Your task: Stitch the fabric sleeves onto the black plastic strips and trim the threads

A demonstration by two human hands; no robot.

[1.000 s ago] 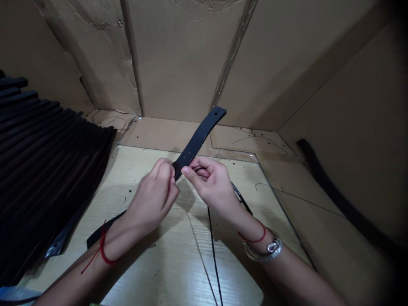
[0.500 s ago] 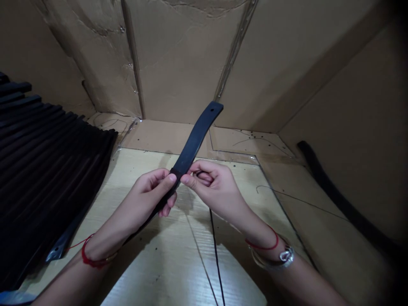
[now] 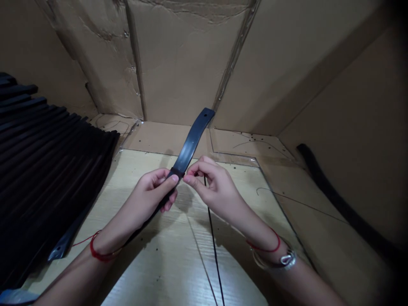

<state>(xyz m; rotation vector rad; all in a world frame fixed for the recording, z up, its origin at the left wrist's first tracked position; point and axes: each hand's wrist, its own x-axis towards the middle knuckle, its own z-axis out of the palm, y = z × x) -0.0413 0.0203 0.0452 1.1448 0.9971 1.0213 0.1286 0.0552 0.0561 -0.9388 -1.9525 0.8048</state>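
Observation:
A long, flat, slightly curved black strip (image 3: 189,142) with a small hole near its far end slants across the middle of the view. My left hand (image 3: 157,189) is closed on it, thumb on top and fingers beneath. Just above that thumb, a narrow dark band (image 3: 177,171), apparently wound cord, crosses the strip. My right hand (image 3: 210,178) pinches beside the strip's right edge, thumb and forefinger together at the band. A thin black cord (image 3: 213,231) hangs from the right hand toward the bottom edge. What lies between the right fingertips is mostly hidden.
A thick stack of similar black strips (image 3: 54,178) fills the left side. Cardboard walls (image 3: 188,59) enclose the pale work surface (image 3: 178,263). Another dark curved strip (image 3: 338,195) leans at the right, and loose thread (image 3: 302,199) lies near it.
The strip's far end has dipped and shifted slightly left. My right fingertips have turned and drawn a little off the strip, so the dark band shows more. My left hand keeps its grip.

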